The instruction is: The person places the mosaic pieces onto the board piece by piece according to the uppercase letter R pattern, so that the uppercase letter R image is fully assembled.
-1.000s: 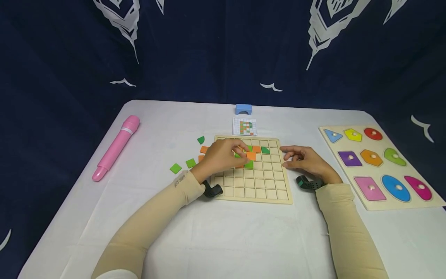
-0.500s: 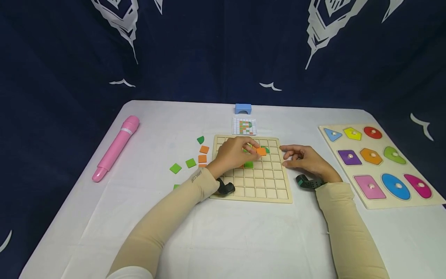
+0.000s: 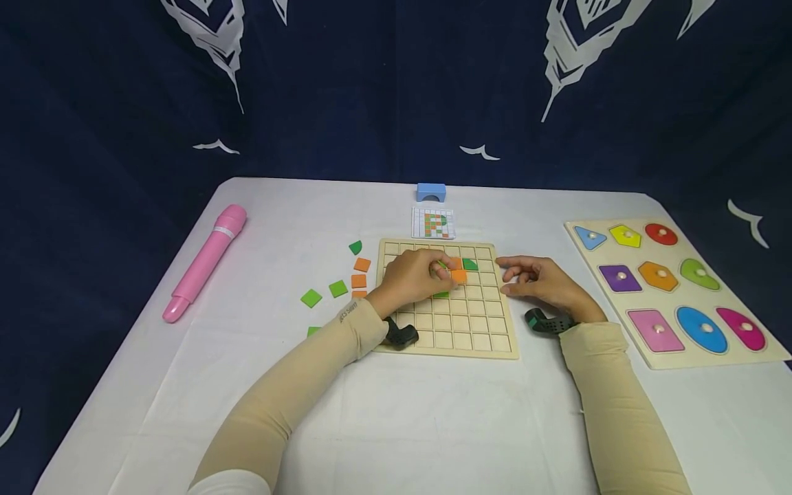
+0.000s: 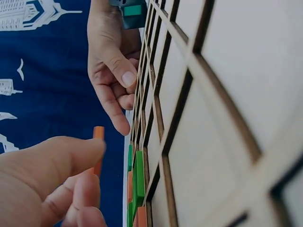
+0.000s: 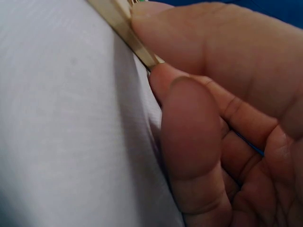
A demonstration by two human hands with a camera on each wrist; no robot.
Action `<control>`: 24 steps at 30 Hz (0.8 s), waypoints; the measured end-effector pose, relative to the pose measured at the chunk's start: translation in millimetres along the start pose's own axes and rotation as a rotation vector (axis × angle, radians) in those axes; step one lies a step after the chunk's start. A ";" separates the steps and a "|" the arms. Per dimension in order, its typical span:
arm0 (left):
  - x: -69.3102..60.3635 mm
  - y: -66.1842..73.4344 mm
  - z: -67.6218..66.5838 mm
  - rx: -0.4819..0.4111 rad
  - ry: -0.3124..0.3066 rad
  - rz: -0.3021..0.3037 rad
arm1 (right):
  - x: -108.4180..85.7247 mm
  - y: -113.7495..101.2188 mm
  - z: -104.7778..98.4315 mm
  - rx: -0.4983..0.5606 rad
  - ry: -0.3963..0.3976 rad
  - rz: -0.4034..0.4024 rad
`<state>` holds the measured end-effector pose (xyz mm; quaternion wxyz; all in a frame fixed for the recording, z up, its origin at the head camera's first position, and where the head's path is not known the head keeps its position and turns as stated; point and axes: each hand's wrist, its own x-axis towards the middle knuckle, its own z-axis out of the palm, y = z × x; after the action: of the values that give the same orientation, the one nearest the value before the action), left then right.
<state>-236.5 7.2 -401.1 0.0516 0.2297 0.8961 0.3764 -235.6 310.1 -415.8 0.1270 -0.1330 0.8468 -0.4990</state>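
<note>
Left hand [image 3: 411, 280]: thumb and fingertips nearly together, pinching an orange tile [image 3: 458, 276] edge-on just off the grid board [image 3: 460, 323]; left wrist view shows a gap to the board. Right hand [image 3: 540, 282]: fingers partly bent, loose, index and thumb tips at the board's right edge; can't tell if it's gripping. Green quarter-round tile [image 3: 470, 265] sits on the far part of the board, near the held tile. More orange tiles [image 3: 359, 281] and green tiles [image 3: 311, 298] lie loose on the surface [image 3: 433, 426], left of the board. Pattern card [image 3: 433, 224] and blue block [image 3: 431, 192] on the far side. Pink microphone [image 3: 205, 265] far left, knobbed shape puzzle [image 3: 637, 300] right.
</note>
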 end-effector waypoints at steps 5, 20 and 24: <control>0.6 -3.2 1.8 0.052 -0.066 0.001 | -0.8 0.7 0.5 -0.007 0.008 -0.012; 1.0 -2.6 3.4 0.098 -0.128 -0.019 | -1.5 -2.8 1.2 -0.025 0.014 0.003; 0.3 -3.3 3.0 0.082 -0.128 -0.015 | -0.8 -3.1 1.4 -0.023 0.009 0.005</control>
<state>-237.2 7.3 -405.5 0.1021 0.2487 0.9073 0.3233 -234.0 307.8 -413.7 0.1229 -0.1303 0.8533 -0.4897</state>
